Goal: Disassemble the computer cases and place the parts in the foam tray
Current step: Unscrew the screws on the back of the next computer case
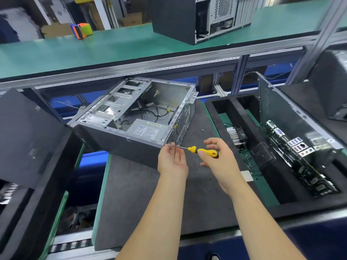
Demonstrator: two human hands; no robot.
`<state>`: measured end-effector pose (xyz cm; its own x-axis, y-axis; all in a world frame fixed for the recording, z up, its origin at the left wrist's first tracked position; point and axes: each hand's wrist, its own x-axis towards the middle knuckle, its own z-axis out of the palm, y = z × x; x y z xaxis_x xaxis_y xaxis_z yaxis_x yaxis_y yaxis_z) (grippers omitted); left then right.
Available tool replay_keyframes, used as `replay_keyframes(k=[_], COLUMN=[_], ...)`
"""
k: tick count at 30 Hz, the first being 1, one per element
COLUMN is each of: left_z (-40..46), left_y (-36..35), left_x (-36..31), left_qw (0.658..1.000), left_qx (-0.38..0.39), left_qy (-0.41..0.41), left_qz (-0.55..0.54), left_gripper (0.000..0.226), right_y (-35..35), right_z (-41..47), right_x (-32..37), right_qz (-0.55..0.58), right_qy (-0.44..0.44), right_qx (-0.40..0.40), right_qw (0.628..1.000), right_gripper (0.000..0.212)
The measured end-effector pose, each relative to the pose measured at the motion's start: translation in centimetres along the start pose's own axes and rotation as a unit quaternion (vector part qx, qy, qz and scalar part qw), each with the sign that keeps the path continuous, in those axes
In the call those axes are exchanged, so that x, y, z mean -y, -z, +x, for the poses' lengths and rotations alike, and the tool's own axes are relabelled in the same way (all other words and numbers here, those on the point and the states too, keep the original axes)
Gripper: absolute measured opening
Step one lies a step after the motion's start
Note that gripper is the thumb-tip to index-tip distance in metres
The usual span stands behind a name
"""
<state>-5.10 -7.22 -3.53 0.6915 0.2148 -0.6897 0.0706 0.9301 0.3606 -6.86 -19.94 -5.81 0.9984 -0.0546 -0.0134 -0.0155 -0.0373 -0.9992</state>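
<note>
Progress: partial. The foam tray (212, 117) at the right side of the table already holds a motherboard (300, 162) and a heatsink (234, 136). The computer case (139, 117), side panel off, sits at the middle of the table's far edge on the dark mat (150, 203). It still contains the power supply (148, 129), loose cables and the drive cage.

Hands: the right hand (217, 160) grips the yellow screwdriver (204, 150), tip at the case's rear corner. The left hand (172, 160) is relaxed, palm up, fingers under the shaft.
</note>
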Motion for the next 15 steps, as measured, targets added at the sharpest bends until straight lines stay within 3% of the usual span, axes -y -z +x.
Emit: replay_keyframes(k=[1, 3, 5, 8, 15], left_z=[-0.01, -0.08, -0.14, -0.11, 0.16], left_y=[-0.05, -0.12, -0.17, -0.31, -0.13], left_x=[-0.06, -0.18, -0.26, -0.34, -0.26], left_qw=[1.000, 1.000, 1.000, 1.000, 1.000], left_qx=[0.000, -0.004, -0.006, -0.008, -0.020], left_qy=[-0.003, -0.007, -0.009, -0.014, -0.015], left_qz=[0.000, 0.005, 0.011, 0.000, -0.017], left_gripper=[0.012, 0.012, 0.013, 0.013, 0.018], right_y=[-0.15, -0.30, -0.29, -0.22, 0.22], right_z=[-0.04, 0.11, 0.15, -0.11, -0.04], right_x=[0.14, -0.18, -0.29, -0.27, -0.41], right_qz=[0.007, -0.032, -0.074, -0.041, 0.015], right_qy=[-0.029, -0.070, -0.054, 0.003, -0.009], right_qx=[-0.002, -0.015, -0.033, -0.047, 0.004], right_qw=[1.000, 0.997, 0.995, 0.998, 1.000], right_gripper=[0.005, 0.021, 0.023, 0.013, 0.036])
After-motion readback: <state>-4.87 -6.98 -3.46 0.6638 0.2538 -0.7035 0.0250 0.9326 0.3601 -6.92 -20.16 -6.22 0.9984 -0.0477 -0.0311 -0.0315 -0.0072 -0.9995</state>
